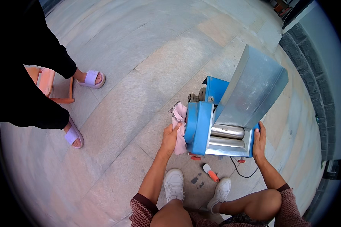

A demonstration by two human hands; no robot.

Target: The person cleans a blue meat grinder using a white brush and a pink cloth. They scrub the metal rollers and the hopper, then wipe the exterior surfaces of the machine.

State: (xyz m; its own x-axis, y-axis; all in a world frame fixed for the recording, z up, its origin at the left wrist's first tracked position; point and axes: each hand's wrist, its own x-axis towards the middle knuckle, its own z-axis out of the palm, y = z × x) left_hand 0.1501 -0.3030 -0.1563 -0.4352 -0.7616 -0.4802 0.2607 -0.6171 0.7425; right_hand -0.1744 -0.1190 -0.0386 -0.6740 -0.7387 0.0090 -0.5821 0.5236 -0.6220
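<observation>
A blue roller machine (200, 127), which looks like a noodle or dough press, stands on the floor before me. Two shiny metal rollers (227, 132) lie inside its frame, and a sheet-metal hopper (253, 85) rises above them. My left hand (170, 139) holds a pink cloth (179, 136) against the machine's left side. Against the blue right side plate rests my right hand (259, 142), its fingers extended and nothing seen in its grasp. Red knobs (195, 158) stick out at the near lower edge.
An orange-handled brush or scraper (211, 173) lies on the stone floor between my white shoes. A black cord (240, 173) curls near the machine. At left, another person in black trousers and purple sandals (92, 79) is beside an orange stool (47, 82). A wall (322, 93) borders the right.
</observation>
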